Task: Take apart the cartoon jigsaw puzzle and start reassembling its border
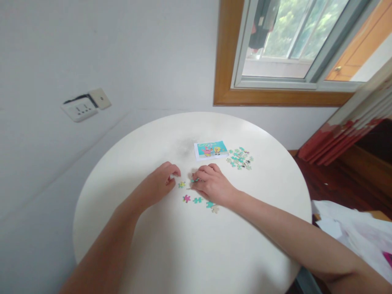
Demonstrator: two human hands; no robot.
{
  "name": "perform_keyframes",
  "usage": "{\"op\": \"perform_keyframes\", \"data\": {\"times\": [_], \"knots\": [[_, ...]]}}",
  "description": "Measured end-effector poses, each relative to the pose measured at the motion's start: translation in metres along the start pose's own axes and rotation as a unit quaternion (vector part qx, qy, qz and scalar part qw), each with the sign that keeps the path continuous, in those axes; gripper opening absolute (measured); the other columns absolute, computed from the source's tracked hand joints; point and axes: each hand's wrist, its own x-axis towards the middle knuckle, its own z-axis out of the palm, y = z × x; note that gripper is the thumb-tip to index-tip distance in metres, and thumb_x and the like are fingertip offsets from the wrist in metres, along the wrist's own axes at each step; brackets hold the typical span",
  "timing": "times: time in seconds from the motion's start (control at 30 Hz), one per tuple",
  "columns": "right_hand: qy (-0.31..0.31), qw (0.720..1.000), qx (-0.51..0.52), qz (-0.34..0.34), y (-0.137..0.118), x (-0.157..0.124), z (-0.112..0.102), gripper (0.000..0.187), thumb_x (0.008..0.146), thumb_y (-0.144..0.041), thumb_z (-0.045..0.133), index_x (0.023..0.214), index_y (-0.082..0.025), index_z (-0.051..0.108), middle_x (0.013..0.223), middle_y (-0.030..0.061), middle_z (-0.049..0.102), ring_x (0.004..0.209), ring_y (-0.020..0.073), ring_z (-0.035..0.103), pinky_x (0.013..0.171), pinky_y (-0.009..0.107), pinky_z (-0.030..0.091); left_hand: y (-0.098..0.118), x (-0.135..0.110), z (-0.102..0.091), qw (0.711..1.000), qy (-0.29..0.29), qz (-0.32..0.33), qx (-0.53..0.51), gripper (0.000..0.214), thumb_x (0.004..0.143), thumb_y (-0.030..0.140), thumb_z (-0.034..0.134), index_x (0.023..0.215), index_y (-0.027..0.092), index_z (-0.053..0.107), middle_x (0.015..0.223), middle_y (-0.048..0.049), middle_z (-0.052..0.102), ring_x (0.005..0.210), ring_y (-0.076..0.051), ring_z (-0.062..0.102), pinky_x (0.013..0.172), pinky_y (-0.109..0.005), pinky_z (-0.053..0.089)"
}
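Note:
My left hand (pixel 159 182) rests at the left of the loose puzzle pieces, its thumb and bent forefinger apart with nothing seen between them. Just right of its fingertips lies a yellow and green puzzle piece (pixel 181 185). My right hand (pixel 212 183) is closed over a puzzle piece (pixel 194 180) that its fingers mostly cover; a thin edge shows by the thumb. Nearer me lie a pink puzzle piece (pixel 186 199), teal puzzle pieces (pixel 197 200) and a pale puzzle piece (pixel 215 209), partly beside my right wrist.
Behind my hands lies a picture card (pixel 211 150) with cartoon figures. Right of it is a pile of several puzzle pieces (pixel 240 158). The round white table (pixel 171 253) meets the wall near a socket (pixel 80 109). White papers (pixel 346 226) lie at the right, below a curtain (pixel 343 122).

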Motion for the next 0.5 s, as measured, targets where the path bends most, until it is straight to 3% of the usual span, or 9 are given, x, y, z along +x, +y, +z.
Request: {"op": "perform_keyframes", "data": {"times": [0.1, 0.2, 0.37, 0.5], "knots": [[0.018, 0.998, 0.05, 0.023, 0.001, -0.001, -0.004, 0.018, 0.092, -0.029, 0.053, 0.093, -0.023, 0.071, 0.107, 0.0059, 0.065, 0.105, 0.021, 0.047, 0.091, 0.04, 0.028, 0.004, 0.0, 0.002, 1.0, 0.004, 0.005, -0.008, 0.024, 0.075, 0.01, 0.04, 0.091, 0.018, 0.056, 0.089, -0.0027, 0.053, 0.071, -0.016, 0.051, 0.07, -0.029, 0.045], [0.059, 0.988, 0.101, 0.098, 0.012, -0.003, -0.011, 0.016, 0.089, -0.029, 0.057, 0.092, -0.024, 0.072, 0.103, 0.0052, 0.066, 0.102, 0.0204, 0.05, 0.089, 0.039, 0.031, 0.009, 0.0, 0.003, 1.0, 0.003, 0.014, -0.014, 0.023, 0.076, 0.011, 0.04, 0.092, 0.019, 0.056, 0.091, -0.0036, 0.054, 0.075, -0.017, 0.052, 0.07, -0.029, 0.046], [0.114, 0.96, 0.097, 0.238, 0.068, -0.024, -0.028, 0.014, 0.084, -0.028, 0.061, 0.083, -0.021, 0.073, 0.095, 0.0056, 0.068, 0.093, 0.0203, 0.056, 0.088, 0.037, 0.038, 0.018, 0.0, 0.007, 0.999, -0.006, 0.036, -0.017, 0.025, 0.078, 0.011, 0.041, 0.095, 0.019, 0.057, 0.096, -0.0052, 0.056, 0.082, -0.018, 0.054, 0.075, -0.031, 0.046], [0.059, 0.931, 0.018, 0.361, 0.114, -0.049, -0.039, 0.017, 0.083, -0.031, 0.06, 0.082, -0.022, 0.075, 0.095, 0.0081, 0.067, 0.094, 0.0231, 0.058, 0.084, 0.036, 0.041, 0.021, 0.0, 0.012, 0.998, -0.006, 0.052, -0.027, 0.029, 0.078, 0.01, 0.04, 0.099, 0.019, 0.057, 0.1, -0.0059, 0.057, 0.085, -0.018, 0.055, 0.079, -0.031, 0.046]]}}
